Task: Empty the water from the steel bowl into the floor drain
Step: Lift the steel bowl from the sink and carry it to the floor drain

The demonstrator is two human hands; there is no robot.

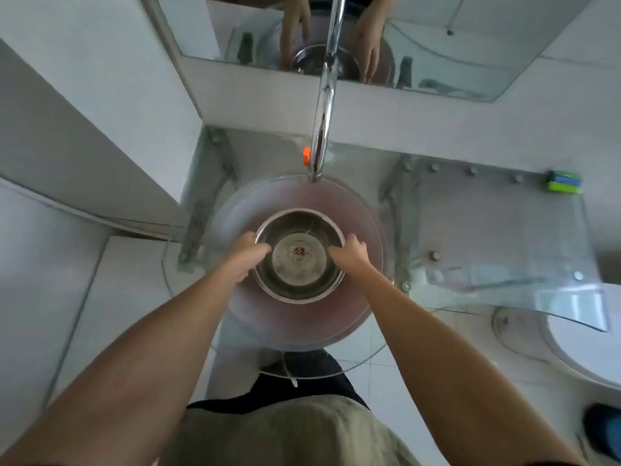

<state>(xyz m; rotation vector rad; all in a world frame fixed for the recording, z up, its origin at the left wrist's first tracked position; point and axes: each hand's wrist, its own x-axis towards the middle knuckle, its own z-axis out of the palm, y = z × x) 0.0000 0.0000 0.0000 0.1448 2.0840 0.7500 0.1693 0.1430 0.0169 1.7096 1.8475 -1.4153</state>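
- Both hands close on the steel bowl [299,256]: left hand [244,255] on its left rim, right hand [349,255] on its right rim.
- The bowl sits in the glass basin [366,230], holding water; an uneven lift would likely slosh it out.
- The faucet [322,129] overhangs the far edge; raising the bowl straight up risks a knock.
- No floor drain is in view.

Bowl [299,255] sits in basin [232,210], under tap [322,129]. L hand [247,255] on bowl's left rim, R hand [351,255] on right. Sponge [565,181] on shelf [504,237], far right.
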